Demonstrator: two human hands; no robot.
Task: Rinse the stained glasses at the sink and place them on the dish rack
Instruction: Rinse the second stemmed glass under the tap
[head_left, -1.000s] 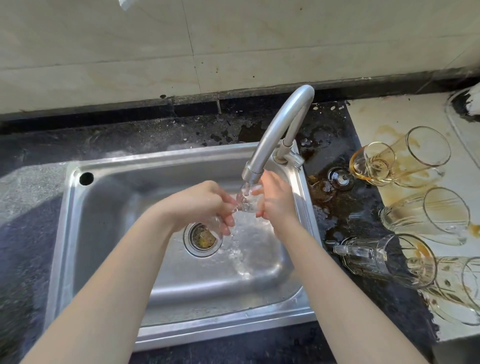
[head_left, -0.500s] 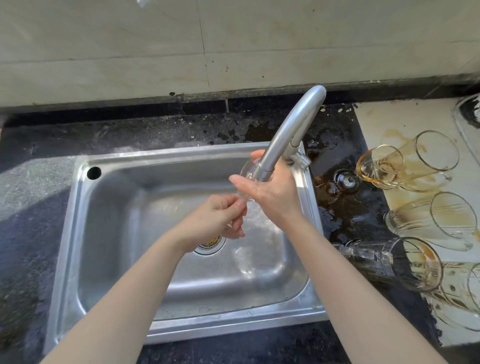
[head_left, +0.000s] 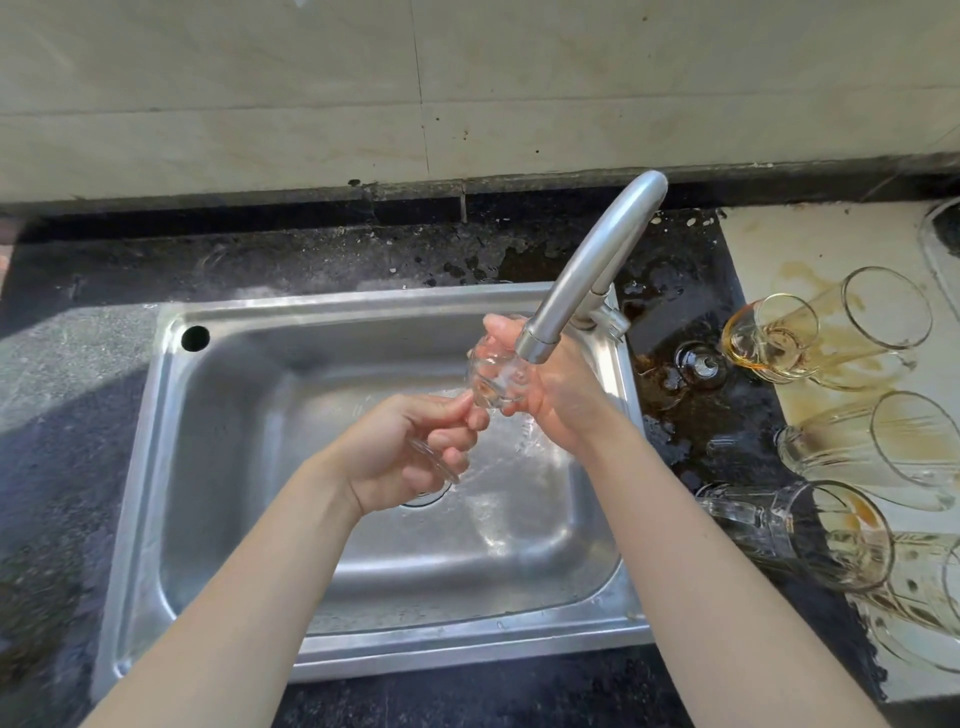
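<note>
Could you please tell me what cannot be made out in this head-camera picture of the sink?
1. Dish rack: outside the head view; its place is unknown.
2. Round steel sink drain: mostly hidden under the left hand.
3. Small clear glass: partly covered by the right hand and the grey metal faucet spout, so leftover stains cannot be judged.
4. Lowest stained tumbler: cut off by the right edge.

The shiny silver metal sink (head_left: 218, 467) sits in a black speckled stone worktop (head_left: 67, 415) by brown-stained clear glasses (head_left: 831, 332).
</note>
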